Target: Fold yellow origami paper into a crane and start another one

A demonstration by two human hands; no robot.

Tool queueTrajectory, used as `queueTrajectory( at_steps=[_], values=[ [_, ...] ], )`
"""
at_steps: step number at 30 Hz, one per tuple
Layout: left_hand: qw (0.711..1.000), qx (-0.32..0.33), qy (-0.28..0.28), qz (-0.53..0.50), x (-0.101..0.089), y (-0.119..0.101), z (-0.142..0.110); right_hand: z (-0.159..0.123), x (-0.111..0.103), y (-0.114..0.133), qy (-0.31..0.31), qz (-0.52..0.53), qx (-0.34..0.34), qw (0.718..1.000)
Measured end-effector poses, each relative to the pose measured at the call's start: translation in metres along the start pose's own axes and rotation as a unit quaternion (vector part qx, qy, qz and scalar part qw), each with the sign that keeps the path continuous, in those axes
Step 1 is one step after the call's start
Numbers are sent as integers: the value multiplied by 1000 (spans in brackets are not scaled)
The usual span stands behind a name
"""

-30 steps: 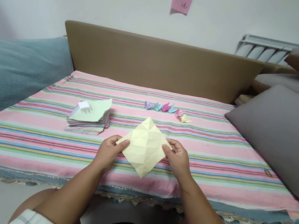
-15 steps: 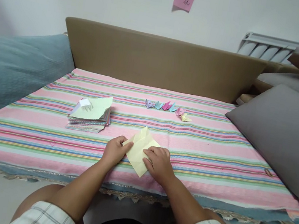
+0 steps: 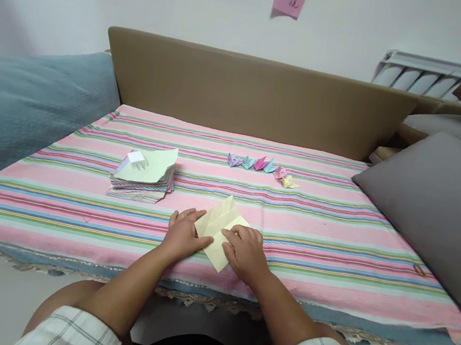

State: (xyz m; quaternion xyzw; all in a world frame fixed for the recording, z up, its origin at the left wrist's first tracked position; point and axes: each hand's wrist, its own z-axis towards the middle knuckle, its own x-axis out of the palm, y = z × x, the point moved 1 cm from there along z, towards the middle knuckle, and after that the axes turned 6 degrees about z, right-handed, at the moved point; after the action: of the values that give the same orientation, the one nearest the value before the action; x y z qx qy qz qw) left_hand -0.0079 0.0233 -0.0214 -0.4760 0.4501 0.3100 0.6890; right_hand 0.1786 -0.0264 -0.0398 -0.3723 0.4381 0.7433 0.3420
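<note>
A pale yellow sheet of origami paper (image 3: 221,227), creased and turned with one corner toward me, lies on the striped cloth. My left hand (image 3: 184,234) is at its left side, fingers spread, with the thumb stretched flat over the paper. At the right side my right hand (image 3: 247,251) grips the sheet, its thumb and index finger resting on the surface; the paper's right corner is partly hidden under this hand. Beyond the sheet stands a row of several small folded paper cranes (image 3: 261,164) in purple, blue, pink and yellow.
To the left is a thick stack of coloured paper (image 3: 142,188) with a white plug adapter (image 3: 137,159) on top. A blue cushion (image 3: 31,113) borders the left, grey pillows (image 3: 432,214) the right. A brown backrest (image 3: 249,92) closes the far side.
My left hand has opened from its pinch at the left corner; its thumb has slid inward over the paper. My right hand keeps its place. The view has shifted slightly.
</note>
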Motion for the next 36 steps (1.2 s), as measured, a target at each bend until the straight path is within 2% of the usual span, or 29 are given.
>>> queueTrajectory(
  at_steps=[8, 12, 18, 22, 36],
  values=[
    [999, 43, -16, 9, 6, 1, -2, 0, 1, 1, 1, -11, -1, 1000],
    [1000, 19, -24, 6, 8, -1, -3, 2, 2, -1, -6, -18, 7, 1000],
    [994, -36, -100, -8, 13, -6, 0, 8, 3, 0, -46, -23, 22, 998],
    [991, -45, -123, -9, 14, -6, 3, 11, 5, 3, -44, -20, 21, 999],
    [997, 25, -69, 7, 8, -10, -6, 15, 8, 1, -9, -18, 37, 999]
  ],
)
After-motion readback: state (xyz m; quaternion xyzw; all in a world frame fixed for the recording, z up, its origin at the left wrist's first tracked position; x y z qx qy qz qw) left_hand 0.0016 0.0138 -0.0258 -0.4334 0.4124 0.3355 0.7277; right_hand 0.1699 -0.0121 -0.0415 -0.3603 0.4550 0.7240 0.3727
